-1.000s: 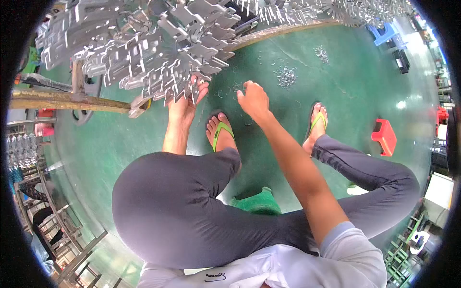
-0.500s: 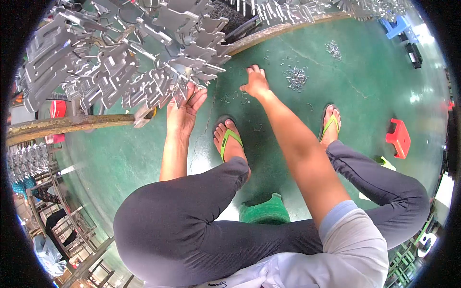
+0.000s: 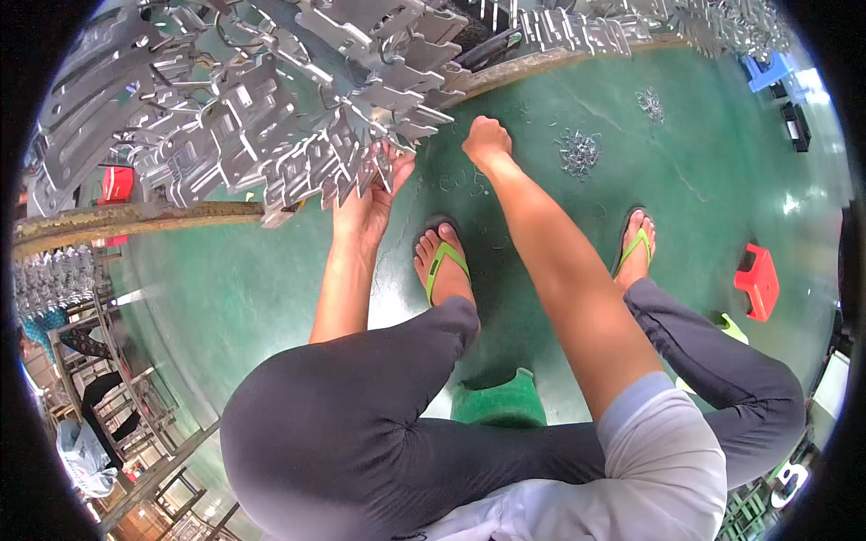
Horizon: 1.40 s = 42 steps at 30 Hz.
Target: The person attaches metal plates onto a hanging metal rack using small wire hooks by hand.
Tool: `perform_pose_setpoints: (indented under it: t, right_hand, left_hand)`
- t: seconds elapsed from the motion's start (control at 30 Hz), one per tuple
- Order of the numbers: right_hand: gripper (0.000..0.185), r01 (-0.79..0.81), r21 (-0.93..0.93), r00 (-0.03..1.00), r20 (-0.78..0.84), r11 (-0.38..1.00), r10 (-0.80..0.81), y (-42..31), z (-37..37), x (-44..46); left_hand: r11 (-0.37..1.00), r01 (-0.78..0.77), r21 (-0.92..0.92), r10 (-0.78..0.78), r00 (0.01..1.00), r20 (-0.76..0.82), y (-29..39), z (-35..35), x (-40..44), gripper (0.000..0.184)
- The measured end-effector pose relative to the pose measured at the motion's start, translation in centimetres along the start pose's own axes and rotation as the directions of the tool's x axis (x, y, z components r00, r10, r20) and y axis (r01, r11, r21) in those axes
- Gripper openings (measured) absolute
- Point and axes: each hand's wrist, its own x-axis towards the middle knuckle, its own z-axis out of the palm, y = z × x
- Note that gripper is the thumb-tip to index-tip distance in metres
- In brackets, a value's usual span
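Thin silvery metal parts [image 3: 244, 108] hang in dense bunches at the upper left. My left hand [image 3: 374, 194] reaches up to the lower right edge of the bunch, its palm facing up; the parts hide some of its fingertips, so its grip is unclear. To the right of the bunch is my right hand [image 3: 488, 140], above the floor and apart from the parts. Its fingers are curled in, and anything inside them is hidden. Below it, small wire pieces [image 3: 465, 185] lie scattered on the green floor.
Two small piles of wire pieces [image 3: 579, 153] lie on the floor. A wooden bar [image 3: 135, 221] runs below the hanging parts. A red stool [image 3: 760, 281] stands at the right, a green stool [image 3: 501, 404] between my legs. More metal parts [image 3: 577, 32] hang at the top.
My right hand has gone from spread fingers to curled ones, close beside the bunch. The view has shifted, and my left hand remains at the bunch's lower edge.
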Motion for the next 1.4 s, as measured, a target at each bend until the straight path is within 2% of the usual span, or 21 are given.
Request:
perform_pose_setpoints:
  t: [0.1, 0.2, 0.3, 0.4, 0.43, 0.53, 0.57, 0.63, 0.67, 0.73, 0.8, 0.9, 1.0, 1.13, 1.23, 1.33, 1.4]
  right_hand:
    - [0.025, 0.001, -0.008, 0.999, 0.037, 1.0, 0.0, 0.9, -0.2, -1.5]
    - [0.024, 0.017, 0.079, 0.999, 0.035, 0.997, -0.02, 1.6, -1.4, -5.1]
    - [0.028, 0.003, 0.186, 1.0, 0.019, 0.983, -0.006, 1.7, -2.5, -9.4]
    - [0.026, 0.201, 0.397, 0.973, -0.183, 0.896, -0.138, 2.5, -2.7, -13.6]
    - [0.025, 0.213, 0.44, 0.971, -0.194, 0.873, -0.139, 2.4, -3.0, -14.8]
    - [0.022, 0.273, 0.508, 0.956, -0.241, 0.817, -0.169, 2.0, -4.0, -16.9]
    - [0.023, 0.301, 0.493, 0.946, -0.261, 0.816, -0.191, 2.1, -4.0, -17.2]
    - [0.023, 0.354, 0.47, 0.925, -0.3, 0.808, -0.231, 2.2, -4.4, -17.7]
    - [0.023, 0.379, 0.462, 0.915, -0.317, 0.802, -0.25, 1.9, -5.0, -18.0]
    - [0.021, 0.414, 0.493, 0.902, -0.335, 0.765, -0.272, 1.0, -6.2, -18.9]
    - [0.019, 0.427, 0.571, 0.9, -0.341, 0.702, -0.271, -0.6, -7.8, -20.0]
    - [0.018, 0.509, 0.65, 0.861, -0.38, 0.564, -0.339, -2.6, -9.6, -21.7]
    - [0.019, 0.475, 0.752, 0.871, -0.331, 0.457, -0.363, -4.3, -10.6, -23.1]
    - [0.017, 0.489, 0.804, 0.862, -0.388, 0.338, -0.325, -6.7, -10.1, -23.4]
    - [0.018, 0.513, 0.772, 0.849, -0.393, 0.376, -0.353, -7.6, -9.9, -23.4]
    - [0.017, 0.538, 0.742, 0.837, -0.41, 0.401, -0.364, -7.9, -9.4, -23.5]
    - [0.016, 0.544, 0.73, 0.833, -0.412, 0.414, -0.369, -7.8, -9.1, -23.7]
  left_hand:
    - [1.0, 0.019, -0.005, -0.018, 0.999, 0.029, 0.2, -0.1, -0.1, 0.024]
    - [1.0, 0.028, 0.014, -0.028, 0.999, 0.039, 0.4, 0.3, -0.7, 0.025]
    - [0.997, 0.001, 0.08, 0.005, 0.997, -0.073, 0.1, 0.8, -1.4, 0.026]
    - [0.999, -0.004, -0.038, 0.002, 0.999, -0.053, 0.1, 0.7, -3.0, 0.03]
    - [0.996, 0.002, -0.089, -0.006, 0.999, -0.051, 0.3, 0.8, -4.0, 0.032]
    - [0.967, 0.182, 0.18, -0.158, 0.978, -0.137, 1.5, -0.6, -6.8, 0.032]
    - [0.906, 0.175, 0.385, -0.124, 0.98, -0.154, 2.5, -0.1, -8.4, 0.034]
    - [0.663, 0.158, 0.732, -0.053, 0.985, -0.165, 4.6, 1.1, -11.6, 0.04]
    - [0.685, 0.028, 0.728, 0.087, 0.989, -0.12, 4.5, 2.1, -12.5, 0.044]
    - [0.5, -0.03, 0.865, 0.244, 0.964, -0.108, 5.4, 4.1, -13.4, 0.042]
    - [0.237, -0.097, 0.967, 0.441, 0.897, -0.018, 5.7, 4.5, -12.9, 0.039]
    - [-0.151, -0.243, 0.958, 0.56, 0.778, 0.285, 5.9, 3.1, -11.2, 0.031]
    - [-0.11, -0.294, 0.949, 0.576, 0.76, 0.302, 5.7, 2.1, -10.1, 0.024]
    - [-0.119, -0.313, 0.942, 0.568, 0.757, 0.323, 5.5, 2.1, -10.5, 0.024]
    - [-0.064, -0.359, 0.931, 0.587, 0.741, 0.326, 5.3, 1.6, -10.8, 0.026]
    - [0.082, -0.321, 0.943, 0.548, 0.805, 0.227, 5.5, 1.9, -11.6, 0.027]
    - [0.133, -0.3, 0.945, 0.544, 0.819, 0.183, 5.4, 2.0, -11.7, 0.027]
